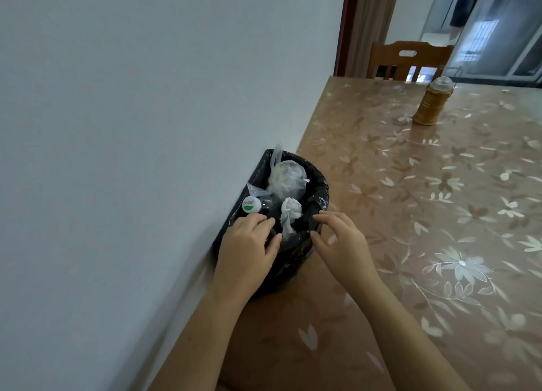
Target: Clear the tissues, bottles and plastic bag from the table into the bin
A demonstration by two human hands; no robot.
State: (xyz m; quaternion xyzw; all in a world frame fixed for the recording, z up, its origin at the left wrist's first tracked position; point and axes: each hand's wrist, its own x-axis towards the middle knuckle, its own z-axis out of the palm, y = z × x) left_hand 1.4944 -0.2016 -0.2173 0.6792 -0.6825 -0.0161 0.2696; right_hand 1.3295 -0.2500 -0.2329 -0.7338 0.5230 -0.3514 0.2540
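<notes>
A small bin lined with a black bag (pixel 318 195) stands on the table against the wall. Inside it lie a clear plastic bag (pixel 286 178), a bottle with a white and green cap (pixel 251 204) and a crumpled white tissue (pixel 290 212). My left hand (pixel 249 247) rests on the bin's near left rim, fingers curled against the black liner. My right hand (pixel 341 244) hovers at the near right rim, fingers bent and apart, thumb touching the liner edge. Whether either hand pinches the liner is unclear.
The table (pixel 425 214) has a brown floral cover. A woven cylindrical container with a clear lid (pixel 431 103) stands far right. A wooden chair (pixel 409 59) sits at the far end. The white wall (pixel 146 126) runs along the left.
</notes>
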